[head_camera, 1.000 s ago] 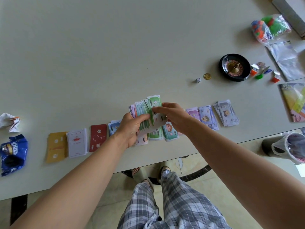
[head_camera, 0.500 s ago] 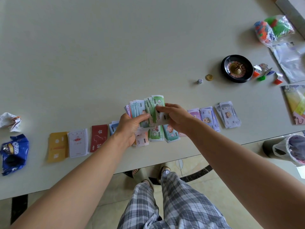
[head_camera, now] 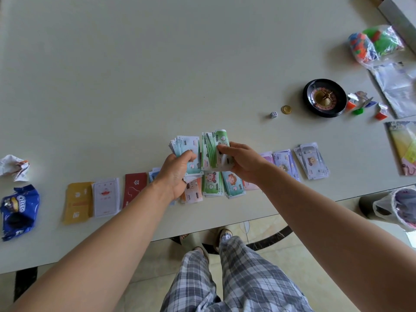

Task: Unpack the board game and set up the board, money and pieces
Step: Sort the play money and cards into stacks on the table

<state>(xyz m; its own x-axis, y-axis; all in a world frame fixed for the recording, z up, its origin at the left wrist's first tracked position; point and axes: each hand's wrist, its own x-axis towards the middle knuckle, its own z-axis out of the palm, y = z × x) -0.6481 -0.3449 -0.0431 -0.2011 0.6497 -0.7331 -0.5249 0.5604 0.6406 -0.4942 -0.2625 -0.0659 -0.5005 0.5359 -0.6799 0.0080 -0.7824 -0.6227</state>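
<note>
One die (head_camera: 273, 114), one gold coin (head_camera: 286, 109) and one roulette wheel (head_camera: 324, 97) were counted at the right of the frame; three card stacks (head_camera: 106, 197) were counted at lower left.

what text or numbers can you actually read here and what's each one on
"OREO": blue snack packet.
"1000": green notes held in the right hand.
"500": teal notes held in the left hand.
"1000": green note pile on the table.
"500": teal note pile beside it.
"会": red card.
Too small or blurred: yellow card, white card, purple notes, roulette wheel.
</note>
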